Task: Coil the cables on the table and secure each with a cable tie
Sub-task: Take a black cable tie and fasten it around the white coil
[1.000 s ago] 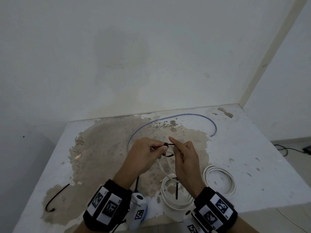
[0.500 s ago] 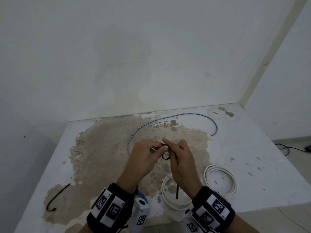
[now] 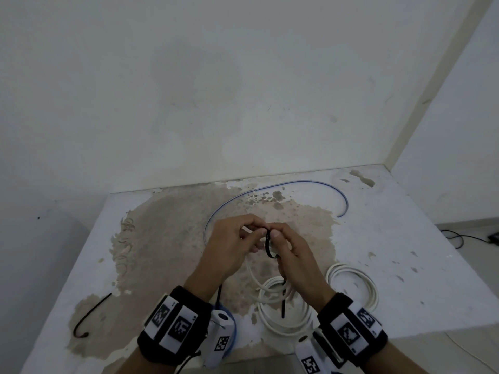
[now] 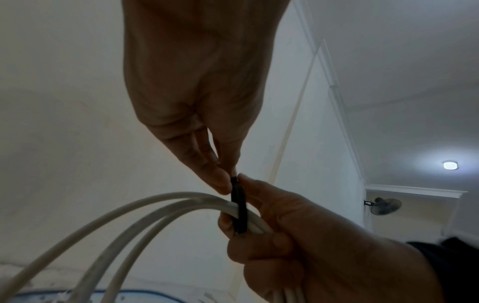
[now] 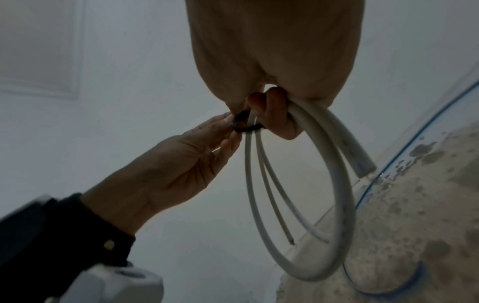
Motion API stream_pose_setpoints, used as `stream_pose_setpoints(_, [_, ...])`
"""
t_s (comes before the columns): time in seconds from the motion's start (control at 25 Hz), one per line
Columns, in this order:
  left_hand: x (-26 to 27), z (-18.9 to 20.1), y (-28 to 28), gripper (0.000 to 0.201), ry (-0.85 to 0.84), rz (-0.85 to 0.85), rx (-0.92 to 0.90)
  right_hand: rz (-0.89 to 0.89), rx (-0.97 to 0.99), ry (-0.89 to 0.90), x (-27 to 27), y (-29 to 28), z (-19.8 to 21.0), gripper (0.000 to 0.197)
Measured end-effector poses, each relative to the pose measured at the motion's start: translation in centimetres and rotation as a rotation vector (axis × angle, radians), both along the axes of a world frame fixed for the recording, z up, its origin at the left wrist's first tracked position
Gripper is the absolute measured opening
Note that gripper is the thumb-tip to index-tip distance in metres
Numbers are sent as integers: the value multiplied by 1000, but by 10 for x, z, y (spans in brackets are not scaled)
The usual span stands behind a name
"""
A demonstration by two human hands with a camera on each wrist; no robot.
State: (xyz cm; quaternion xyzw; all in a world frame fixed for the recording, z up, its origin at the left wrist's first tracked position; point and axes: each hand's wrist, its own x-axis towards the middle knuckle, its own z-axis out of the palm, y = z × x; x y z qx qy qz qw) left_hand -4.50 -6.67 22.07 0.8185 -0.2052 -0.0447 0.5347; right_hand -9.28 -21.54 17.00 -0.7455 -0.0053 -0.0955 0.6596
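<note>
Left hand: my left hand (image 3: 229,249) pinches one end of the thin black plastic cable tie (image 3: 269,244) between thumb and fingertips, other fingers loosely curled.
Right hand: my right hand (image 3: 294,255) is clenched around the bunched strands of the stiff white round-sheathed cable coil (image 5: 305,184), and its thumb and forefinger pinch the tie's other end.
Where it is: held up in the air over the stained, flaky white desk (image 3: 405,252), right between my two hands; the coil hangs down from my right fist.
Key relation: the tie loops crosswise around the strands, its band running at right angles to them, ends meeting at my fingertips. Both hands are basically touching it, so I'd guess feeding the tail into the head comes next.
Feel: tie looks smooth and springy, cable is rubbery and wants to spring open.
Elsewhere: another coiled white cable (image 3: 353,287) lies on the desk to the right, a long thin blue cable (image 3: 270,186) arcs uncoiled behind, and a spare curved black cable tie (image 3: 91,317) sits far left.
</note>
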Motion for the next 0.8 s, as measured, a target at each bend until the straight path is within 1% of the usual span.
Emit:
stream_pose_setpoints(0.08, [-1, 0, -1, 10, -32, -13, 17, 54, 114, 61, 0, -3, 7, 20])
stream_pose_setpoints(0.16, [-1, 3, 1, 9, -94, 5, 17, 111, 220, 123, 2, -8, 9, 19])
stream_pose_setpoints(0.32, [8, 24, 7, 8, -292, 97, -57, 157, 310, 182, 10, -17, 7, 19])
stream_pose_setpoints(0.4, [8, 30, 9, 9, -360, 116, -88, 166, 351, 193, 14, -18, 8, 20])
stream_pose_setpoints(0.44, [9, 27, 10, 11, -346, 107, -100, 163, 389, 201, 15, -18, 9, 20])
stream_pose_setpoints(0.48, [11, 22, 11, 19, -284, 81, -82, 156, 435, 208, 16, -19, 10, 20])
stream_pose_setpoints(0.56, [12, 4, 12, 43, -75, -17, 57, 127, 537, 225, 17, -19, 13, 19])
stream_pose_setpoints(0.6, [10, -7, 12, 46, 9, -72, 119, 105, 578, 227, 18, -19, 14, 19])
stream_pose_setpoints(0.64, [7, -17, 10, 40, 58, -109, 128, 77, 602, 224, 20, -19, 14, 20])
stream_pose_setpoints(0.68, [4, -25, 5, 30, 62, -94, 105, 47, 604, 212, 22, -18, 14, 21])
stream_pose_setpoints(0.72, [1, -31, 0, 24, 42, -37, 53, 21, 581, 193, 24, -17, 13, 23])
stream_pose_setpoints(0.8, [0, -36, -10, 21, 6, 104, -68, -25, 470, 152, 25, -12, 11, 27])
